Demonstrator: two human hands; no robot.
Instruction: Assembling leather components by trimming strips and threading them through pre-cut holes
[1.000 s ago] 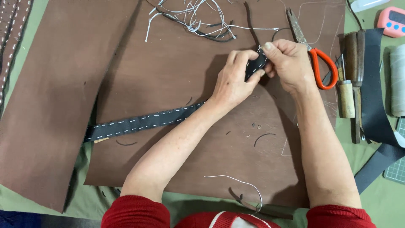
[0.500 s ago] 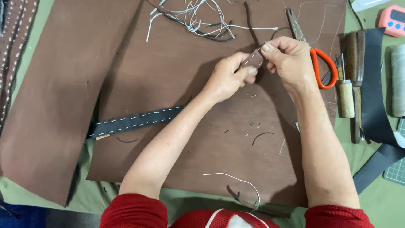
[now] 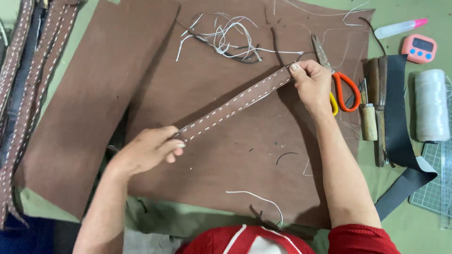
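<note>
Holding: pinching one brown stitched leather strap (image 3: 235,104) at both ends, stretching it slantwise above the large brown leather sheet (image 3: 226,155).
Left hand (image 3: 148,149): gripping the lower left end of the strap, fingers curling over it, thumb tucked beneath and not showing.
Right hand (image 3: 313,84): clasping the upper right end between thumb and fingertips, wrist bending down toward the body.
Strap: running from lower left to upper right, brown side facing up, carrying two rows of white stitches along its edges, lying near the middle of the work surface.
Leather sheet: spreading under both hands, overlapping a second brown sheet (image 3: 94,94) lying to the left.
Thread scraps (image 3: 221,40): tangling in white and dark loops on the sheet just above the strap; another white thread (image 3: 259,200) curling near the lower edge.
Scissors (image 3: 339,80): lying just beside the right hand, orange handles partly hiding behind it, blades pointing away.
Wooden-handled tools (image 3: 372,108): resting side by side right of the scissors, touching a black strap (image 3: 400,136) trailing down to the lower right.
Thread spool (image 3: 431,106): lying on its side, white, at the far right.
Pink timer (image 3: 420,48): sitting at the upper right, next to a small squeeze bottle (image 3: 400,28) wearing a pink cap.
Finished straps (image 3: 28,94): piling along the far left edge, brown with white stitching.
Cutting mat (image 3: 435,188): peeking in green at the right edge, under a clear ruler.
</note>
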